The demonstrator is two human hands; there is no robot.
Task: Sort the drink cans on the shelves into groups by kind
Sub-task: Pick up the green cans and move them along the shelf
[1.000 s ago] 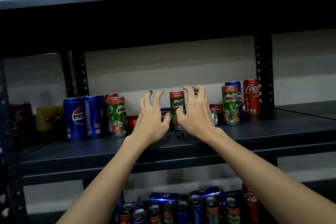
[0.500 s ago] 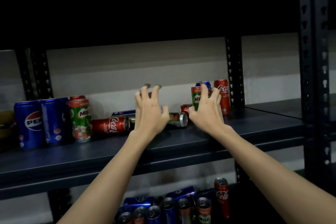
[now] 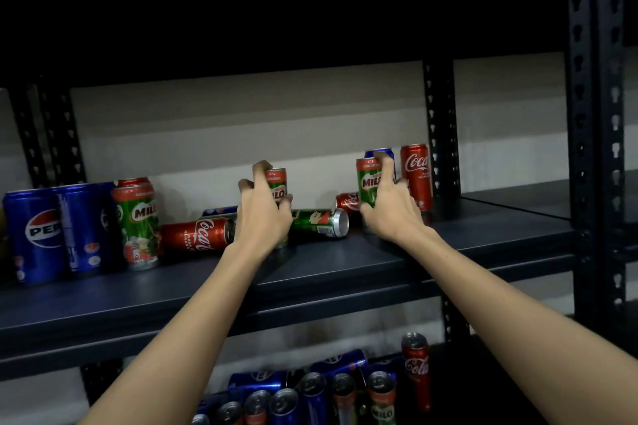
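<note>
Both hands now gripping, left hand (image 3: 264, 217) and right hand (image 3: 390, 209) each around upright green Milo can (image 3: 278, 183)

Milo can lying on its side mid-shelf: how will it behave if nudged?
The lying Milo can is a smooth cylinder on the flat shelf, so it will probably roll. Its path looks short: the left hand and a lying Coca-Cola can are close by. Weight cannot be judged.

Middle shelf (image 3: 345, 269): four Milo cans (image 3: 138, 224), four Pepsi (image 3: 32, 231), three Coca-Cola (image 3: 416, 179)

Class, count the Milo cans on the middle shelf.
4: one upright at left, one in the left hand, one lying on its side, one in the right hand. Others may be hidden.
</note>
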